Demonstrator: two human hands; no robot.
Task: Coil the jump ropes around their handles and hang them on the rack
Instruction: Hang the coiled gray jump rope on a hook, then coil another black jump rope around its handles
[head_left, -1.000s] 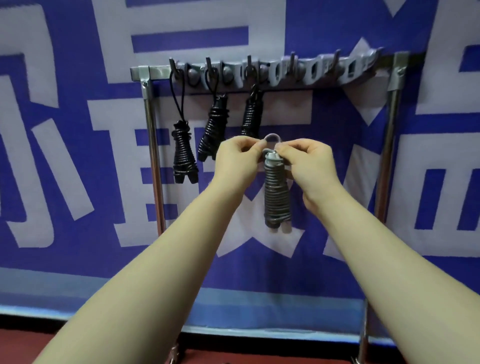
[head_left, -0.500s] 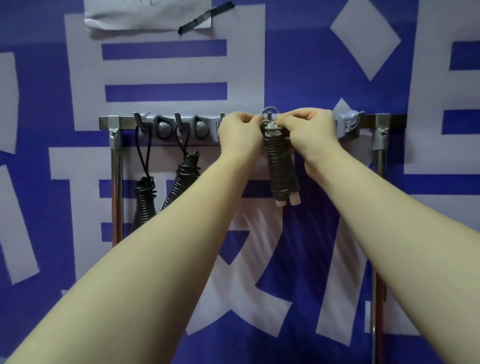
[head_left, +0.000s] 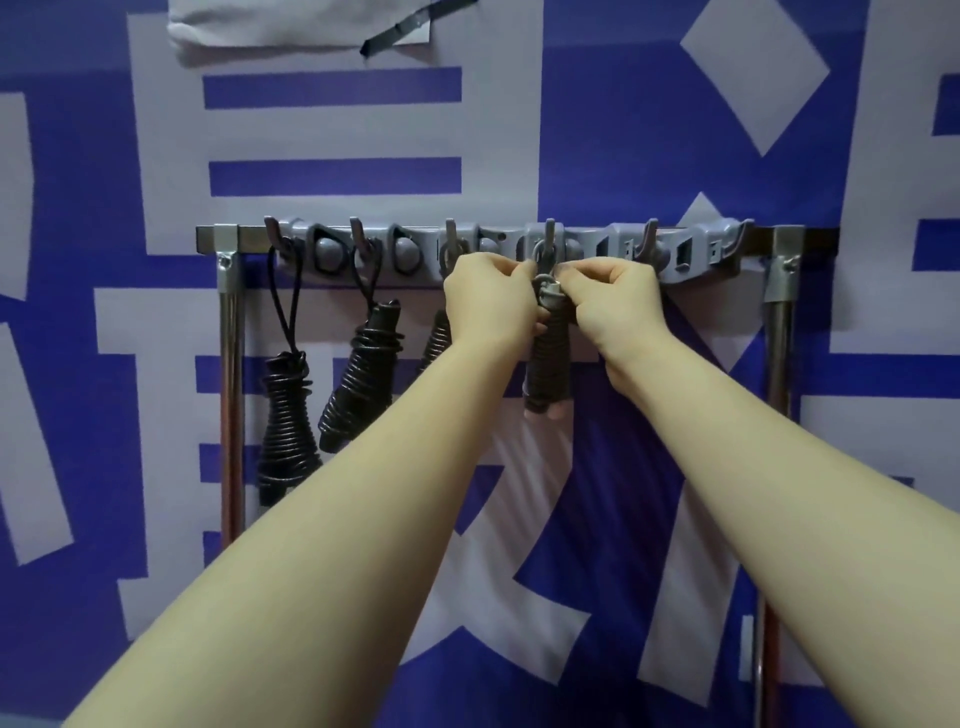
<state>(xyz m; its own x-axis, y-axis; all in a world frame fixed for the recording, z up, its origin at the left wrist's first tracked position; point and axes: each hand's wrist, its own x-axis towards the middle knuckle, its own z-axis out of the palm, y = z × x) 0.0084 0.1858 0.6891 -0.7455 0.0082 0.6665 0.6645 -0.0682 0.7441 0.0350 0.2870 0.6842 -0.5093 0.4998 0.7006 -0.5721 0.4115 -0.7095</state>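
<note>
A grey coiled jump rope (head_left: 546, 364) hangs down between my hands, its top loop over the fourth hook (head_left: 549, 240) of the grey rack (head_left: 691, 254). My left hand (head_left: 488, 301) and my right hand (head_left: 618, 301) both pinch the loop at the top of the bundle, just under the hook. Two black coiled ropes hang at the left: the first rope (head_left: 284, 415) and the second rope (head_left: 363, 379). A third black rope (head_left: 439, 338) shows partly behind my left wrist.
The rack sits on a metal bar (head_left: 208, 240) held by two upright steel posts, the left post (head_left: 231, 389) and the right post (head_left: 779, 364). A free hook (head_left: 649, 241) stands right of my hands. Behind is a blue and white banner with a taped paper (head_left: 291, 26).
My hands lifted the grey coiled rope from chest height to the rack, and its loop now sits over the fourth hook. The view rose with them.
</note>
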